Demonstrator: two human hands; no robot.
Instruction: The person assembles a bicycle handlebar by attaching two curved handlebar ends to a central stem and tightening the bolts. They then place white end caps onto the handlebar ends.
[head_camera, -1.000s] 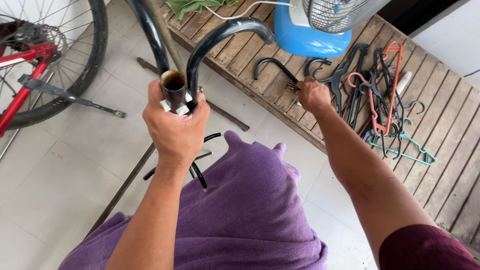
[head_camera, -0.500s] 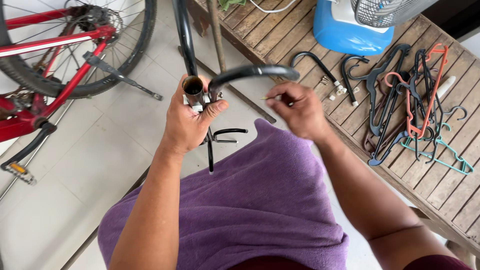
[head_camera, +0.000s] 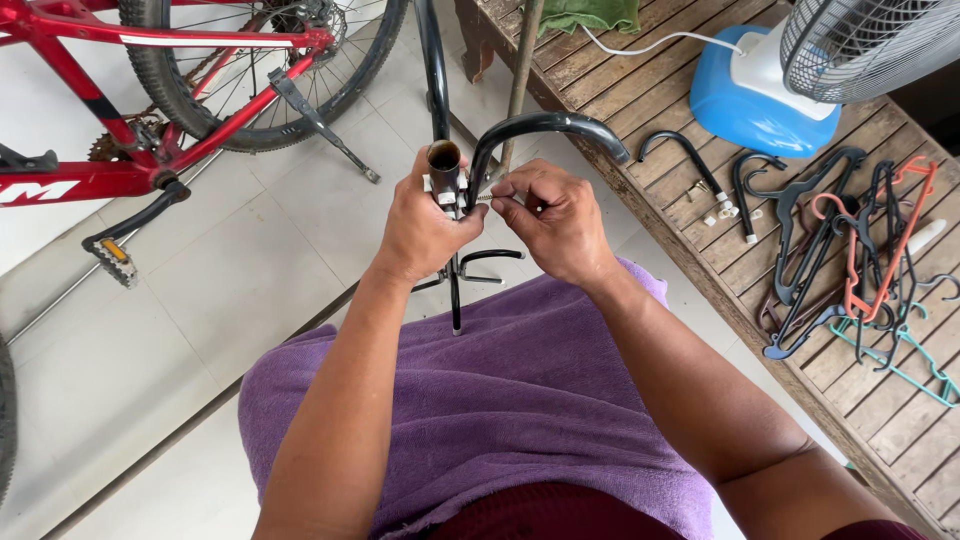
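Left hand (head_camera: 425, 225) closed around an upright black tube (head_camera: 444, 170), open end up, just below the rim, where white plastic fittings (head_camera: 447, 196) sit against the metal. Right hand (head_camera: 555, 220) pinched shut, thumb and forefinger gripping a small screw-like piece (head_camera: 484, 199), too small to tell exactly what, aimed at those fittings. Long axis of the small piece roughly level, pointing from the right hand toward the tube, so crosswise to the tube's upright axis. Joint immediately to the left of the right fingertips, nearly touching; right hand the working one, left hand merely steadying and already on the tube. A curved black hook arm (head_camera: 545, 128) rising from the joint and arching over the right hand's knuckles toward the wooden table (head_camera: 620, 85). Lower down the same tube, more black hook arms (head_camera: 490, 258) sticking out sideways, above a purple towel (head_camera: 500, 400) draped over the lap. On the table's near edge, beyond the right hand, two loose curved black hooks (head_camera: 700, 170) with small white fittings beside them; farther along, toward the right end, a tangled pile of clothes hangers (head_camera: 860, 250), black, orange and teal. At the table's far side, a fan with a blue base (head_camera: 745, 100) and a white cable trailing to a green cloth (head_camera: 590, 14). To the left, on the pale tiled floor (head_camera: 230, 290), a red bicycle (head_camera: 150, 110) on its kickstand, well apart from both hands.
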